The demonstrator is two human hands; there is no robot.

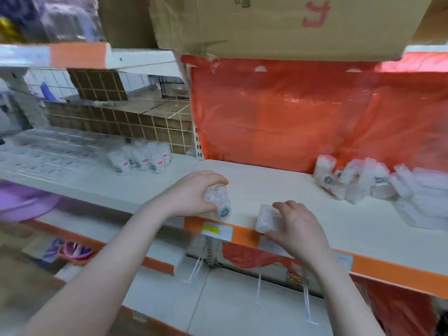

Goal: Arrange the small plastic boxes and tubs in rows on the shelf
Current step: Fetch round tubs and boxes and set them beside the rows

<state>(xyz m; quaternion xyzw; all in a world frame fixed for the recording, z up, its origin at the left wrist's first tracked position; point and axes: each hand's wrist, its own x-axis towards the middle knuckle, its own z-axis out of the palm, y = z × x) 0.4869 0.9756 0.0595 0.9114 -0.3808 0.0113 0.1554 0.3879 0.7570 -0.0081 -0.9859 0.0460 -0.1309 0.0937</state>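
Note:
My left hand (191,192) grips a clear round plastic tub (219,202) with a small sticker, tilted just above the front edge of the white shelf (278,185). My right hand (299,229) holds a small clear rectangular box (266,219) at the shelf's front edge, fingers over its top and thumb below. A cluster of clear tubs with red stickers (143,157) stands on the shelf to the left. A loose heap of clear tubs and boxes (363,180) lies at the right.
A red plastic sheet (315,112) hangs behind the shelf. A cardboard box (278,23) sits on the shelf above. An orange price rail (242,235) runs along the front edge. A purple basin (21,200) is at the left, lower shelves below.

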